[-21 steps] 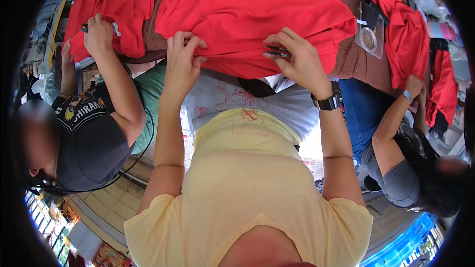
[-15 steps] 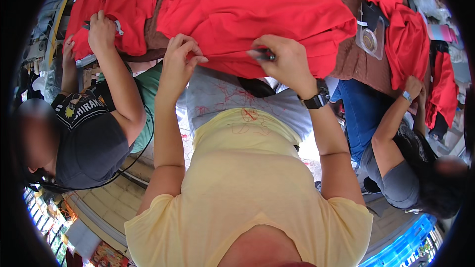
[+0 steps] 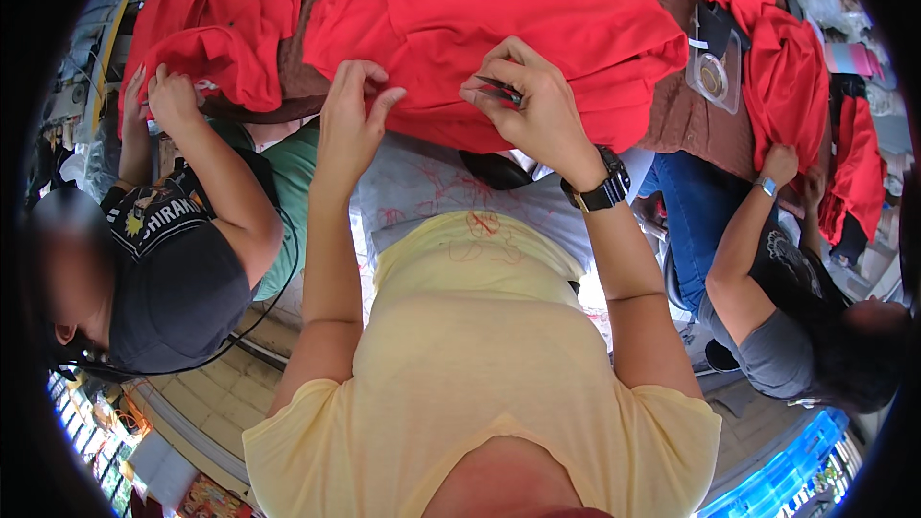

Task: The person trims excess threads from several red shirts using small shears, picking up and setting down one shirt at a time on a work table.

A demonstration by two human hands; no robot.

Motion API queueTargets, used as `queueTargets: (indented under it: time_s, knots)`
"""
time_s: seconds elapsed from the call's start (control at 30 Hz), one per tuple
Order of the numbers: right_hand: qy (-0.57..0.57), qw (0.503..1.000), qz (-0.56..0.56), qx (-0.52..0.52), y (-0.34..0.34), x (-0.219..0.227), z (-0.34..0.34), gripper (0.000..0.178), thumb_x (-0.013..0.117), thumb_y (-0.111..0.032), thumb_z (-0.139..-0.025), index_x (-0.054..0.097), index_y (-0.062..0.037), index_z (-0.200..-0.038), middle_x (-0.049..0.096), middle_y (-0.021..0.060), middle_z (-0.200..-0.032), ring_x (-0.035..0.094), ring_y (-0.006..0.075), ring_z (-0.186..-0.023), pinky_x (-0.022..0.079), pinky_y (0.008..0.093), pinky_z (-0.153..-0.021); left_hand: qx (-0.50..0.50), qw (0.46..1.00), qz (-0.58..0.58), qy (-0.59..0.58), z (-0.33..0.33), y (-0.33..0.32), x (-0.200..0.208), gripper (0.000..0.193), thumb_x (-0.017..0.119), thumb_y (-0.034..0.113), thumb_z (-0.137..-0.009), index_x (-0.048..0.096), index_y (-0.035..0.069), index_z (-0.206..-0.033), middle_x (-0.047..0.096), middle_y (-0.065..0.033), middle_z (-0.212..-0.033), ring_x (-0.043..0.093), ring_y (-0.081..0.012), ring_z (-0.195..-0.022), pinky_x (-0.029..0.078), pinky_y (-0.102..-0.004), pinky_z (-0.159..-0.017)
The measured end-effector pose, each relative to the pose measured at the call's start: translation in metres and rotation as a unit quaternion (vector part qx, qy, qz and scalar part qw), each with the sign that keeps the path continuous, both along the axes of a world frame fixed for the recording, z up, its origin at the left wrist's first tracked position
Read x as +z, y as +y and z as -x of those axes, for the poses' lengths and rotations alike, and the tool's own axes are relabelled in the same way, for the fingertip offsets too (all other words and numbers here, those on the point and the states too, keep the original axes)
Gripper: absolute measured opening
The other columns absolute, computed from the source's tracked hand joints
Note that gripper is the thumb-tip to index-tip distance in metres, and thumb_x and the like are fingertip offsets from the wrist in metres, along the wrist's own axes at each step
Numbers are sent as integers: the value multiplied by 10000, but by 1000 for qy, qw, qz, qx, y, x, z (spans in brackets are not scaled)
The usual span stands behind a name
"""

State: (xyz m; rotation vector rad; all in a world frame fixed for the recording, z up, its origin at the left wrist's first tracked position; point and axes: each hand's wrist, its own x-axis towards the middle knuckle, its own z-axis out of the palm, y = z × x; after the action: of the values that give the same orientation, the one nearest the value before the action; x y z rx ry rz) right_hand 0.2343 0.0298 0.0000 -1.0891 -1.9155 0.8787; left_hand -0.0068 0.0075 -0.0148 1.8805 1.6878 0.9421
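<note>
A large piece of red fabric (image 3: 499,0) lies bunched in front of me, its near edge hanging toward my lap. My left hand (image 3: 353,110) is over its near left part, fingers curved and thumb apart, with nothing between them. To the right, my right hand (image 3: 537,101) is closed around small dark thread snips (image 3: 504,89), their tips pointing left above the fabric. The palm and fingers partly cover the snips. Loose red threads (image 3: 483,223) cling to my yellow shirt, and more lie on the grey cloth (image 3: 413,182) over my lap.
Another person (image 3: 182,259) at the left handles red fabric (image 3: 225,29); a person (image 3: 758,297) at the right does the same. A clear plastic container (image 3: 718,77) sits on the brown quilted cover (image 3: 676,129). A blue crate (image 3: 787,470) stands at lower right.
My left hand has let go of the fabric edge, its thumb and fingers parting. My right hand with the snips has moved slightly up and left. The left person's hands have lowered.
</note>
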Motion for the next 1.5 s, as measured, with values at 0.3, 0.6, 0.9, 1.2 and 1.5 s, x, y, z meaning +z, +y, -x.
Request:
queueTargets:
  time_s: [0.3, 0.6, 0.9, 1.2, 1.5]
  knots:
    - [-66, 998, 21, 9, -9, -27, 14, 171, 706, -23, -729, 691, -70, -893, 608, 57, -924, 651, 302, -793, 494, 423, -639, 89, 994, -62, -10, -15, 16, -2, 219, 599, 183, -981, 651, -28, -1014, 639, -155, -869, 612, -224, -801, 476, -352, -702]
    - [-95, 990, 80, 64, -21, 6, -2, 159, 777, -137, -777, 680, -38, -857, 643, 92, -852, 656, 311, -783, 497, 418, -644, 105, 979, 142, -98, -21, 54, -12, 376, 544, 315, -1020, 655, -15, -878, 601, -121, -726, 594, -255, -680, 439, -363, -637]
    - [-71, 991, 0, -116, 0, -35, 55, 226, 712, -58, -723, 655, -56, -941, 662, 100, -907, 678, 327, -798, 525, 451, -654, 60, 917, 77, -387, -28, 56, 8, 215, 609, 260, -1003, 678, 57, -1010, 656, 21, -880, 586, -54, -821, 457, -214, -707]
    - [-1, 996, 54, -74, -14, -32, 42, 235, 705, -33, -729, 665, -50, -960, 665, 116, -909, 679, 319, -817, 523, 429, -672, 70, 930, 96, -347, -31, 32, -8, 205, 627, 182, -996, 642, -6, -1077, 671, -24, -887, 625, -79, -805, 489, -211, -696]
    - [136, 974, 181, -9, -8, -4, 45, 190, 676, -159, -901, 630, 23, -933, 629, 144, -791, 624, 256, -722, 488, 374, -659, 89, 877, 86, -465, -28, 4, -17, 179, 605, 146, -1006, 618, -25, -1055, 684, -80, -930, 660, -119, -833, 536, -242, -755]
